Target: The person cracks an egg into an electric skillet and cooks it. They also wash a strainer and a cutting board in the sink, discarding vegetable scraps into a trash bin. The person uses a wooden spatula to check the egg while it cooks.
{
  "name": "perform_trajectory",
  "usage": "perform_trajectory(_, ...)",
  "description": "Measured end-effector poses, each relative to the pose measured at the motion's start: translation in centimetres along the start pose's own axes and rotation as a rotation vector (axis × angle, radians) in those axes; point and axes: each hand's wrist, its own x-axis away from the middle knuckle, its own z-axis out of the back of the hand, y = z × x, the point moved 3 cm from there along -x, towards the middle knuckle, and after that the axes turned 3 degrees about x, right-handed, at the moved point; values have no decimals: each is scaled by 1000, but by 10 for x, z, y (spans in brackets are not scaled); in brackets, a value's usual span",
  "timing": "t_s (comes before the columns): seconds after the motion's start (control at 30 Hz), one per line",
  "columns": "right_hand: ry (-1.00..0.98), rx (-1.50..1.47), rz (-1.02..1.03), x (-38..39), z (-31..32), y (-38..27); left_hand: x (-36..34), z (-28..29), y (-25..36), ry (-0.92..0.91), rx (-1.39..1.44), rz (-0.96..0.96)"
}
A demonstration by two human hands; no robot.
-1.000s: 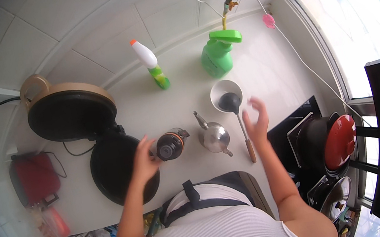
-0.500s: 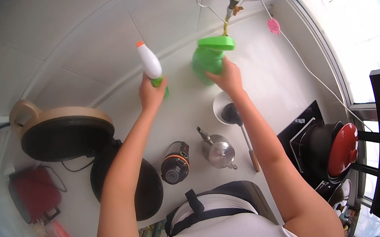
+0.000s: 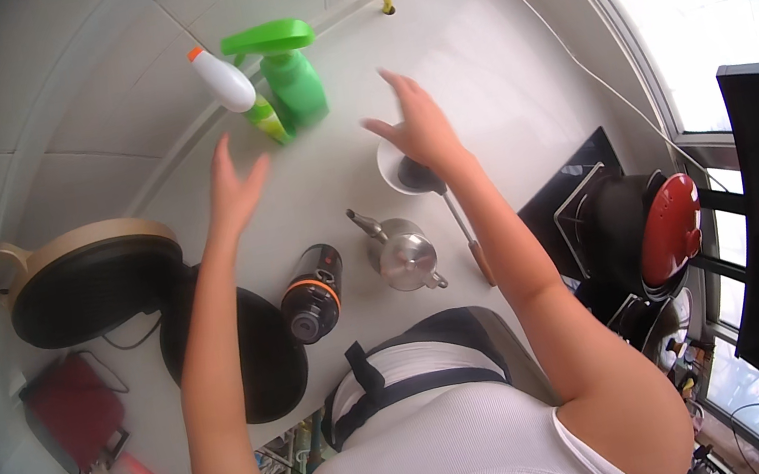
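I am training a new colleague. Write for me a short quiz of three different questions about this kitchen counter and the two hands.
1. True or false: the left hand is gripping the white bottle.
2. Which thing stands right beside the white bottle? A) green spray bottle B) metal teapot C) dark flask
3. Fill in: the right hand hovers over a white ____ that holds a ladle.

Key
1. False: both hands are open and hold nothing.
2. A
3. bowl
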Motion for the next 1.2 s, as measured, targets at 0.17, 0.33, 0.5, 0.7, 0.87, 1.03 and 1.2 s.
perform_trajectory(0.17,-69,80,-292,144,16,72,142,62,29,-243,539,586)
perform_trajectory(0.33,-121,39,-530,229,-26,83,226,26,36,-208,730,585)
perform_trajectory(0.5,148,2,-372,222,-41,84,232,-13,16,-78,414,258)
perform_trajectory(0.7,166,216,-317,150,-30,102,226,-31,11,-76,381,319)
perform_trajectory(0.87,191,287,-376,93,-15,136,228,-34,5,-29,283,294)
perform_trajectory(1.03,194,215,-483,82,3,182,237,-47,-18,3,250,379)
perform_trajectory(1.2,230,344,-395,100,22,183,234,-58,-20,-22,285,494)
